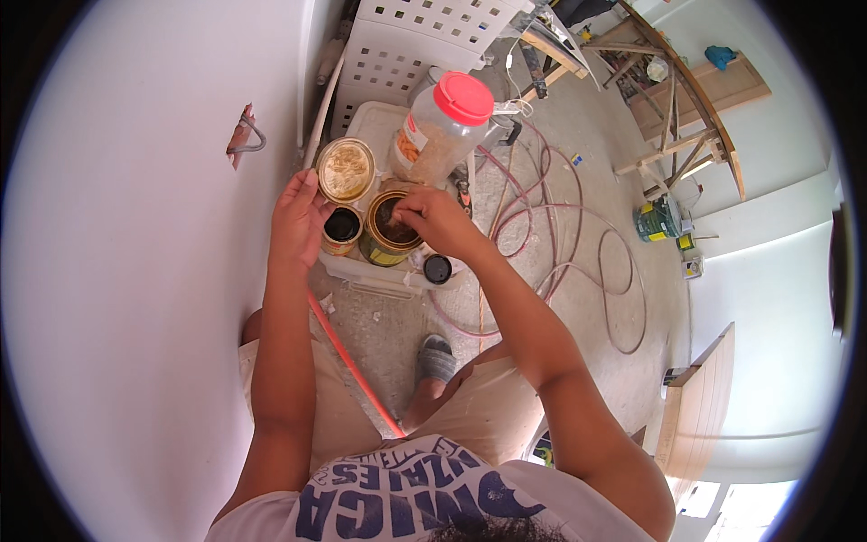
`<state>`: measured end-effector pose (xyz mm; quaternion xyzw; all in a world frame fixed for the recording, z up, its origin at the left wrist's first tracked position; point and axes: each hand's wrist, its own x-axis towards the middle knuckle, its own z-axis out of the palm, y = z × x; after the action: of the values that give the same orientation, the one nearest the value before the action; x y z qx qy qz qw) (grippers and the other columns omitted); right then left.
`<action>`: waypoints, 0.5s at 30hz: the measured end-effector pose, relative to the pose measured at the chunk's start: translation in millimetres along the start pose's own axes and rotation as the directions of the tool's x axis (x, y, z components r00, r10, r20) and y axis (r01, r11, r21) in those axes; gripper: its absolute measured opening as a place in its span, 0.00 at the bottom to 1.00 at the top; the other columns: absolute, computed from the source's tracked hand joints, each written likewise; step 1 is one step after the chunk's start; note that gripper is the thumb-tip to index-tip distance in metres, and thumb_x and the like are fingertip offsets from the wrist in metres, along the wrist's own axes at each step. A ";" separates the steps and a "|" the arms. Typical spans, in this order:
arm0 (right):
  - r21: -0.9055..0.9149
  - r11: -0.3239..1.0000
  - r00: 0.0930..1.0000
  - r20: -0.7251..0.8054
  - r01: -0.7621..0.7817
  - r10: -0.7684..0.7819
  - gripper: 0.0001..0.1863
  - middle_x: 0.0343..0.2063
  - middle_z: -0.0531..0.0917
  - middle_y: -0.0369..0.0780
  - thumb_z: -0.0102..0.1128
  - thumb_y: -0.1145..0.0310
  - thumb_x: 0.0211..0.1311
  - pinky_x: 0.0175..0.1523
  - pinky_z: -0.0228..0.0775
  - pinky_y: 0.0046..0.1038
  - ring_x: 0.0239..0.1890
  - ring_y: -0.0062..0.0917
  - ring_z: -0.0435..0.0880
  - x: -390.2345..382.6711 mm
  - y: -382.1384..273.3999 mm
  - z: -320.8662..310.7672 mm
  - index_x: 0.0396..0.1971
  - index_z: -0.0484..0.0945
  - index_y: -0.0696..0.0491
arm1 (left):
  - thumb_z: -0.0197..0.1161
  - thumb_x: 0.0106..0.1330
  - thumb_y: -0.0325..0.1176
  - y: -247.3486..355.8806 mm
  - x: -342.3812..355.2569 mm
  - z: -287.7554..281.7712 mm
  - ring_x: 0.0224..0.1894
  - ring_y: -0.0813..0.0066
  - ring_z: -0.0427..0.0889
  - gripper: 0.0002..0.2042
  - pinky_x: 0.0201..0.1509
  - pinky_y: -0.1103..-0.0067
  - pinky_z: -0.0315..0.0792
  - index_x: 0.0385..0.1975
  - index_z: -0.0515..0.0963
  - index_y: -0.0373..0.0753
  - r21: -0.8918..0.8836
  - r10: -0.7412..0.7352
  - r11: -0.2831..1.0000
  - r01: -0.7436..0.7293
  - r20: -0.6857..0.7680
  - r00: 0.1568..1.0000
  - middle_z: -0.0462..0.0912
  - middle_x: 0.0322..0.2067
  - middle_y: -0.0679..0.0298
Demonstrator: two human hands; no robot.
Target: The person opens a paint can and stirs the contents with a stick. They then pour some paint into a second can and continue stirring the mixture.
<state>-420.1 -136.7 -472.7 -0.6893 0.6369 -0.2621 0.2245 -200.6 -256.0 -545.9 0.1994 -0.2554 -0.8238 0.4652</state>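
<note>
My left hand (298, 219) grips a round tin lid (346, 170) by its edge, its inner side smeared cream and tan. Below the lid stands a small can (342, 226) with black contents. Beside it is a larger open tin (386, 255) with a gold rim and dark brown contents. My right hand (438, 221) reaches over this tin, its fingers pinched at the opening. Whatever they hold, if anything, is hidden. A black round cap (438, 268) lies near the tin. Behind the cans rises a clear plastic jar (442, 131) with a red lid.
The cans and jar rest on a whitish plastic container (361, 274) close to the wall on my left. A perforated white panel (397, 54) stands behind. Reddish hose (578, 208) coils across the floor at right. An orange-red pole (357, 366) slants near my legs.
</note>
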 end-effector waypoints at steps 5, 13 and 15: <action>-0.400 0.913 0.987 -0.095 0.082 -0.130 0.07 0.32 0.83 0.44 0.66 0.68 0.64 0.51 0.73 0.42 0.43 0.45 0.81 -0.7 10.0 1.2 0.31 0.88 0.55 | 0.62 0.79 0.40 2.5 0.1 -1.8 0.51 0.77 0.83 0.09 0.58 0.71 0.75 0.49 0.76 0.44 0.002 0.002 1.000 -0.002 0.005 1.000 0.86 0.47 0.68; -0.296 0.953 0.992 -0.085 0.067 -0.096 0.08 0.32 0.83 0.46 0.65 0.67 0.64 0.52 0.74 0.43 0.44 0.45 0.82 -0.8 2.3 -4.8 0.32 0.88 0.55 | 0.60 0.80 0.37 3.6 4.2 -13.0 0.57 0.68 0.83 0.11 0.62 0.66 0.77 0.54 0.74 0.40 -0.092 0.026 0.995 -0.025 0.009 1.000 0.84 0.54 0.61; -0.492 0.868 0.991 -0.061 0.071 -0.115 0.08 0.33 0.83 0.46 0.65 0.67 0.65 0.51 0.74 0.43 0.44 0.45 0.82 -1.5 9.0 -2.7 0.32 0.88 0.56 | 0.61 0.79 0.37 2.4 0.8 -6.6 0.56 0.69 0.84 0.10 0.61 0.66 0.78 0.53 0.75 0.40 -0.109 0.015 0.994 -0.015 -0.002 1.000 0.85 0.53 0.61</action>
<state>-428.7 -136.0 -476.6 -0.7413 0.6577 -0.1335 0.0020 -195.6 -259.4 -549.6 0.1723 -0.2115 -0.8329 0.4815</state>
